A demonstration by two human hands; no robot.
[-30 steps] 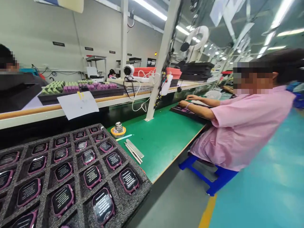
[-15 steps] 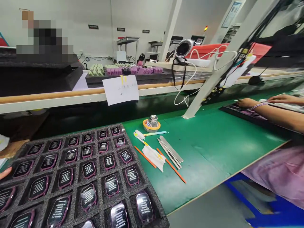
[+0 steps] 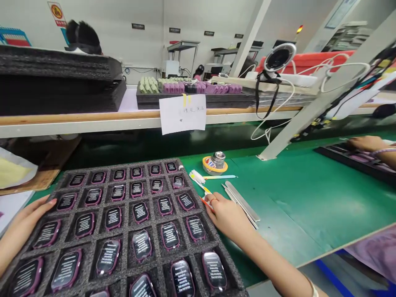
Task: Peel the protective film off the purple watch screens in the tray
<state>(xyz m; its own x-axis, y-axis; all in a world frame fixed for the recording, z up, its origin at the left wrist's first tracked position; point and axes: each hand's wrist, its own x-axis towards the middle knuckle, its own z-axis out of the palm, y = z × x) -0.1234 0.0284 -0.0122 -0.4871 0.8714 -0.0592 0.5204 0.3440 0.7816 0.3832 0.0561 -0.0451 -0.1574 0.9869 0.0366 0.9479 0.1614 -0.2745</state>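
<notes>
I had my left hand (image 3: 27, 222) and right hand (image 3: 227, 216) open, holding nothing, bracing opposite edges of the foam tray (image 3: 125, 205) of pink-rimmed watches (image 3: 140, 211) at lower centre.

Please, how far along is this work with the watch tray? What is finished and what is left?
Done: every visible compartment of the foam tray holds a pink-framed watch with printed film on its screen. In hand: the left hand and right hand rest on the tray's edges, holding nothing visible. Still left: unclear; the stacked black foam trays on the shelf hide their contents.
</notes>
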